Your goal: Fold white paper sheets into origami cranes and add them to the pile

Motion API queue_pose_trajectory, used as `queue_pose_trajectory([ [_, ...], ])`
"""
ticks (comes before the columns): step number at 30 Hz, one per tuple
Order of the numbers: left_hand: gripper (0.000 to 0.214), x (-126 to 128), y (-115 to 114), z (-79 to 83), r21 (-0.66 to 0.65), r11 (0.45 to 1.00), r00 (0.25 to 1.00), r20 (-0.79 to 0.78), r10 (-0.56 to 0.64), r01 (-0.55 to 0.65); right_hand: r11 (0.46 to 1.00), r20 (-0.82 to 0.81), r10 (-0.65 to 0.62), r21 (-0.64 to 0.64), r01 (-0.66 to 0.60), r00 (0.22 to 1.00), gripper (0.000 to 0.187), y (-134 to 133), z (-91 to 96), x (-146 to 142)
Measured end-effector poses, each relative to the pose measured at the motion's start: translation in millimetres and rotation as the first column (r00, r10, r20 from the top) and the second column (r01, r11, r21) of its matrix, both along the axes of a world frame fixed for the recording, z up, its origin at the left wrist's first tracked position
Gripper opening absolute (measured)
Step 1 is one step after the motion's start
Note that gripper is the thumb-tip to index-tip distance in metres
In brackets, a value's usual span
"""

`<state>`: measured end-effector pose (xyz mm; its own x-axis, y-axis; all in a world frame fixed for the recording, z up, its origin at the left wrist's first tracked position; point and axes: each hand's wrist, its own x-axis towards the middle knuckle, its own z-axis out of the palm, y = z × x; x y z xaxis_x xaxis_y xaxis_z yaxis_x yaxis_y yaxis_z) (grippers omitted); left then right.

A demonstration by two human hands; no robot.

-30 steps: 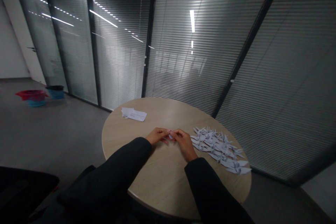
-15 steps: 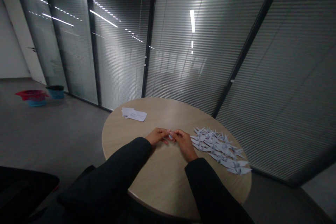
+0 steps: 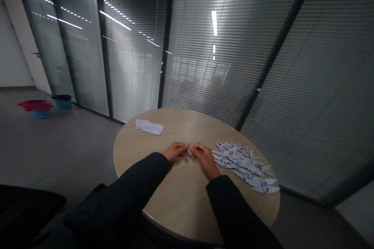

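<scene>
My left hand [image 3: 175, 150] and my right hand [image 3: 205, 158] meet at the middle of a round wooden table [image 3: 187, 198]. Between their fingertips both pinch a small piece of white folded paper [image 3: 190, 151], mostly hidden by the fingers. Both arms wear dark sleeves. To the right of my right hand lies a spread of several folded white paper cranes [image 3: 245, 166]. A small stack of flat white paper sheets [image 3: 149, 127] lies at the table's far left edge.
Glass walls with closed blinds [image 3: 204, 54] stand just behind the table. Red and blue basins [image 3: 37, 107] sit on the grey floor at far left. A dark chair [image 3: 26, 210] is at the lower left.
</scene>
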<state>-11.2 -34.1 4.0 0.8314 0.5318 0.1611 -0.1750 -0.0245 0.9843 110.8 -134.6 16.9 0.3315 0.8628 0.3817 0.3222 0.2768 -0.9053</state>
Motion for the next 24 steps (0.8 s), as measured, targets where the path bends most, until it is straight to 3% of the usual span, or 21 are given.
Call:
queue_pose_trajectory([
  [24,0.057,-1.9,1.1,-0.1,0.021,0.999,0.999,0.023,-0.047,0.046,1.0,0.005,0.009,0.002,-0.009,1.0,0.026,-2.6,3.2,-0.4],
])
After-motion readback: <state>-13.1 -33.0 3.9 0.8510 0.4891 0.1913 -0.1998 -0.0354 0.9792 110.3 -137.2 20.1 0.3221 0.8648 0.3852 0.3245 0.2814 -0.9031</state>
